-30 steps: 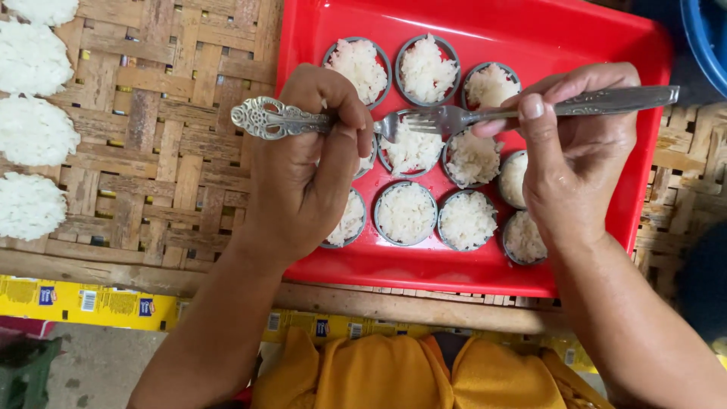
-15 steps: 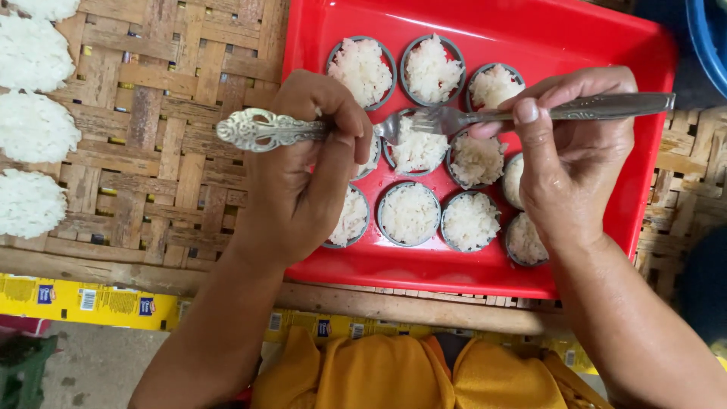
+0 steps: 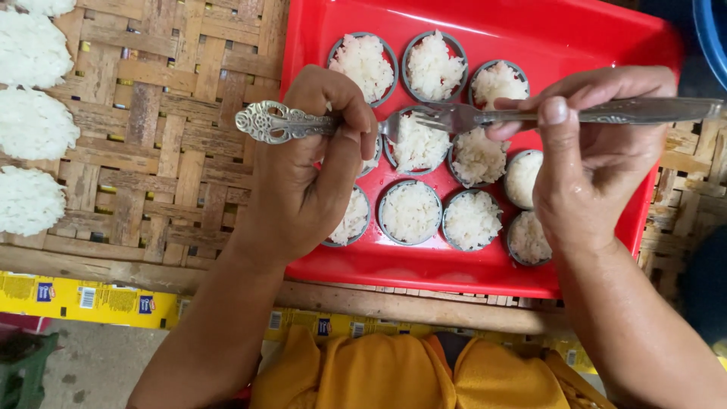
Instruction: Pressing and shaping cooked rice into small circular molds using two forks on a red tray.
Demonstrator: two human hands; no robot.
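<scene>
So my left hand (image 3: pixel 303 182) had its grip closed on an ornate spoon (image 3: pixel 276 123), right hand (image 3: pixel 598 163) pinching a fork (image 3: pixel 530 115), both meeting over the rice cups (image 3: pixel 413 144) in the red tray (image 3: pixel 485 30). Woven bamboo surface (image 3: pixel 174 136) underneath, rice patties (image 3: pixel 30 129) drying far left, concrete floor (image 3: pixel 98 363) below.

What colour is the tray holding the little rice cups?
Bright red: the tray shows clearly in the head view, under the rice cups.
</scene>
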